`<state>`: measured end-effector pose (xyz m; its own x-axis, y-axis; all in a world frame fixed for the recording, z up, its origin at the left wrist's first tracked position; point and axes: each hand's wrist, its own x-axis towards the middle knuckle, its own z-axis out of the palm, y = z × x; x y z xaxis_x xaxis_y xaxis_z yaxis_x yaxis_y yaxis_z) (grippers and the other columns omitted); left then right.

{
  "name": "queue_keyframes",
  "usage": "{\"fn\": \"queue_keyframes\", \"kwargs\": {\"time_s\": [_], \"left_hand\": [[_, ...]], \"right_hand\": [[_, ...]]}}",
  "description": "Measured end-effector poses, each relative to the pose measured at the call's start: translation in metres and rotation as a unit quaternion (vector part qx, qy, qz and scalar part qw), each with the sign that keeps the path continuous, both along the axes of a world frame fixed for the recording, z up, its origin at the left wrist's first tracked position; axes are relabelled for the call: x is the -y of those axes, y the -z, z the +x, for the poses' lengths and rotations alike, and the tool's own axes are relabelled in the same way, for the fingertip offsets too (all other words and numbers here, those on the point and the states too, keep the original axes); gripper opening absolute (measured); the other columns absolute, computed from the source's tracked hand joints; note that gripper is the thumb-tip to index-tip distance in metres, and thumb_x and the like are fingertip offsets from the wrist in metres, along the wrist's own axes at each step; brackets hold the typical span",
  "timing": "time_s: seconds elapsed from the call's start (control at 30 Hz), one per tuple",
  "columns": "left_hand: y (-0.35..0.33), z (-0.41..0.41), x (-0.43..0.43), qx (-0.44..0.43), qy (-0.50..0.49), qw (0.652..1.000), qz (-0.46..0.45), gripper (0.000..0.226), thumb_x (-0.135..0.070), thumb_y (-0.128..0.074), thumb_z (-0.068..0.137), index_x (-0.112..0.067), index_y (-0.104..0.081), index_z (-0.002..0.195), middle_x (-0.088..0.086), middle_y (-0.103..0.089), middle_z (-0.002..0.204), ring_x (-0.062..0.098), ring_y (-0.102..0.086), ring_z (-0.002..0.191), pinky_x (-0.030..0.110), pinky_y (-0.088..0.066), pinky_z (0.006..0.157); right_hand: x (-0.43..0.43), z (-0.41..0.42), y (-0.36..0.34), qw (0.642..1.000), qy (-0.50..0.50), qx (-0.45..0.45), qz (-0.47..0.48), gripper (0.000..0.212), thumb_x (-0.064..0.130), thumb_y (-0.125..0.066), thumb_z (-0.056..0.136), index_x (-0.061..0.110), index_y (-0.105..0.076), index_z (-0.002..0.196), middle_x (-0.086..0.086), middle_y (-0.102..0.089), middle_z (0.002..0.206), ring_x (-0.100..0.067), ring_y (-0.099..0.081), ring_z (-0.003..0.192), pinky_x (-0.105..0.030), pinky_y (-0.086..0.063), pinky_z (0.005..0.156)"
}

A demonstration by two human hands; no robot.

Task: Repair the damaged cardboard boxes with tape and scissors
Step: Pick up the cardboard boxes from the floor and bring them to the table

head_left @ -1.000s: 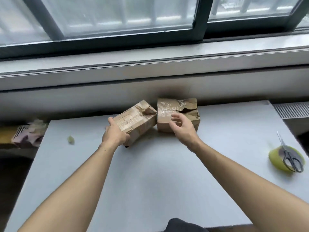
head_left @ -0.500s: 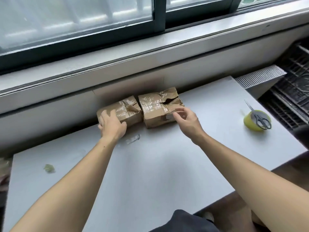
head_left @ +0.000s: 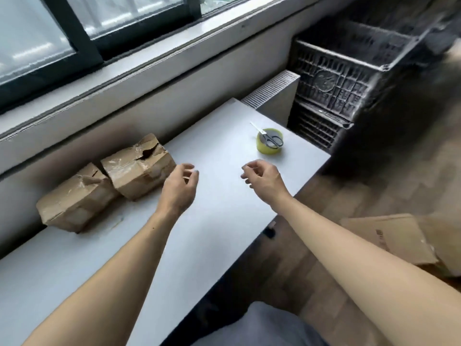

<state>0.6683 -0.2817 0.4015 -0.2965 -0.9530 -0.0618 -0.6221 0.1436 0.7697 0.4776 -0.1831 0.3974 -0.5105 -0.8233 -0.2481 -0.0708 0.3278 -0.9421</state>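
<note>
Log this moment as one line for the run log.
left hand: empty, beside boxes | right hand: empty, over table | scissors: on tape roll, untouched

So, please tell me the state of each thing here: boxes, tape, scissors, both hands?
Right box: torn open on top, lying on table.
Left box: crumpled, creased, touching the right box.
Tape roll: flat on table.
Scissors: closed, resting on the tape roll.
Left hand: empty, fingers loosely curled.
Right hand: empty, fingers loosely curled.
</note>
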Motion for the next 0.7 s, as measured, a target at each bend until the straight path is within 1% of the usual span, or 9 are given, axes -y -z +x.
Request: {"fn": "queue_keyframes", "kwargs": {"time_s": [0.03, 0.07, 0.17, 0.23, 0.33, 0.43, 0.57, 0.7], "left_hand": [[0.0, -0.022, -0.015, 0.004, 0.016, 1.0, -0.001, 0.027, -0.031, -0.051, 0.1, -0.017, -0.057, 0.122, -0.001, -0.063, 0.104, 0.003, -0.057, 0.081, 0.007, -0.04, 0.058], [0.0, -0.044, -0.03, 0.009, 0.032, 0.999, 0.0, 0.027, -0.032, -0.051, 0.1, -0.018, -0.057, 0.122, -0.001, -0.063, 0.103, 0.002, -0.057, 0.08, 0.009, -0.04, 0.058], [0.003, -0.107, -0.075, 0.01, 0.085, 0.996, 0.002, 0.029, -0.035, -0.052, 0.099, -0.019, -0.057, 0.123, 0.001, -0.065, 0.105, 0.014, -0.063, 0.087, 0.025, -0.044, 0.068], [0.007, -0.149, -0.104, 0.013, 0.127, 0.992, 0.006, 0.029, -0.035, -0.052, 0.099, -0.018, -0.058, 0.122, 0.001, -0.066, 0.104, 0.017, -0.065, 0.09, 0.028, -0.046, 0.073], [0.01, -0.209, -0.148, 0.024, 0.202, 0.979, 0.014, 0.03, -0.036, -0.052, 0.099, -0.017, -0.058, 0.121, 0.001, -0.067, 0.103, 0.016, -0.065, 0.089, 0.028, -0.046, 0.075], [0.014, -0.268, -0.185, 0.029, 0.275, 0.961, 0.015, 0.028, -0.033, -0.054, 0.099, -0.015, -0.059, 0.12, 0.002, -0.066, 0.101, 0.018, -0.064, 0.089, 0.029, -0.048, 0.079], [0.028, -0.34, -0.233, 0.04, 0.371, 0.927, 0.022, 0.028, -0.033, -0.055, 0.099, -0.013, -0.059, 0.118, 0.001, -0.065, 0.096, 0.017, -0.064, 0.088, 0.028, -0.048, 0.08], [0.049, -0.406, -0.278, 0.047, 0.451, 0.889, 0.056, 0.028, -0.034, -0.055, 0.099, -0.013, -0.057, 0.118, 0.0, -0.065, 0.098, 0.019, -0.066, 0.087, 0.031, -0.052, 0.08]], "right_hand": [[-0.018, -0.017, 0.002, 1.0, 0.014, 0.004, 0.0, 0.011, 0.027, -0.059, 0.097, 0.024, -0.064, 0.088, 0.002, -0.073, 0.086, -0.017, -0.066, 0.083, -0.044, -0.056, 0.084], [-0.037, -0.035, 0.003, 1.0, 0.028, 0.005, -0.001, 0.011, 0.026, -0.058, 0.097, 0.024, -0.064, 0.088, 0.003, -0.072, 0.085, -0.016, -0.065, 0.081, -0.042, -0.055, 0.083], [-0.093, -0.084, 0.008, 0.998, 0.069, 0.003, -0.006, 0.011, 0.023, -0.058, 0.097, 0.022, -0.064, 0.088, 0.004, -0.071, 0.08, -0.013, -0.063, 0.076, -0.038, -0.053, 0.079], [-0.131, -0.115, 0.013, 0.995, 0.098, -0.002, -0.011, 0.013, 0.02, -0.058, 0.097, 0.022, -0.064, 0.086, 0.005, -0.07, 0.076, -0.014, -0.063, 0.074, -0.039, -0.053, 0.08], [-0.19, -0.156, 0.02, 0.987, 0.158, 0.007, -0.009, 0.017, 0.022, -0.059, 0.096, 0.026, -0.065, 0.081, 0.006, -0.071, 0.072, -0.013, -0.064, 0.072, -0.045, -0.056, 0.082], [-0.244, -0.191, 0.026, 0.975, 0.222, 0.022, -0.004, 0.016, 0.021, -0.058, 0.097, 0.022, -0.066, 0.083, 0.005, -0.071, 0.074, -0.012, -0.065, 0.073, -0.046, -0.056, 0.083], [-0.307, -0.231, 0.042, 0.943, 0.33, 0.041, -0.004, 0.018, 0.019, -0.057, 0.098, 0.02, -0.064, 0.081, 0.005, -0.069, 0.072, -0.018, -0.064, 0.075, -0.049, -0.056, 0.082], [-0.36, -0.269, 0.061, 0.911, 0.409, 0.044, 0.032, 0.02, 0.019, -0.058, 0.097, 0.022, -0.062, 0.078, -0.004, -0.07, 0.077, -0.026, -0.066, 0.08, -0.046, -0.054, 0.087]]}}
